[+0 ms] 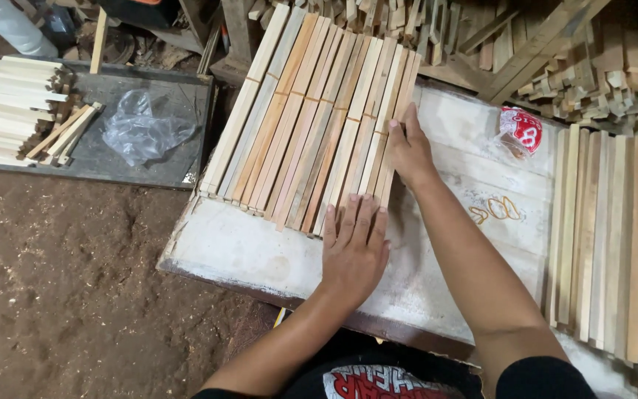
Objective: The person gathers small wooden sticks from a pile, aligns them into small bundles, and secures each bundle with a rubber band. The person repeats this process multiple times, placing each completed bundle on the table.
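Observation:
A row of long wooden slats (311,122) lies side by side on a pale, dusty board (245,251). My left hand (354,247) rests flat on the board with its fingers spread, fingertips against the near ends of the right-hand slats. My right hand (407,148) presses against the right edge of the outermost slat, about halfway along; a thin dark thing may be pinched in it, too small to tell. Faint marks run across the slats near that hand.
A second row of slats (614,244) lies at the right. Yellow rubber bands (496,209) and a red-and-white plastic packet (522,129) sit on the board. At left, a dark tray (164,159) holds crumpled clear plastic (142,129) and short white sticks (12,111). Scrap wood (592,66) is piled behind; sawdust covers the floor.

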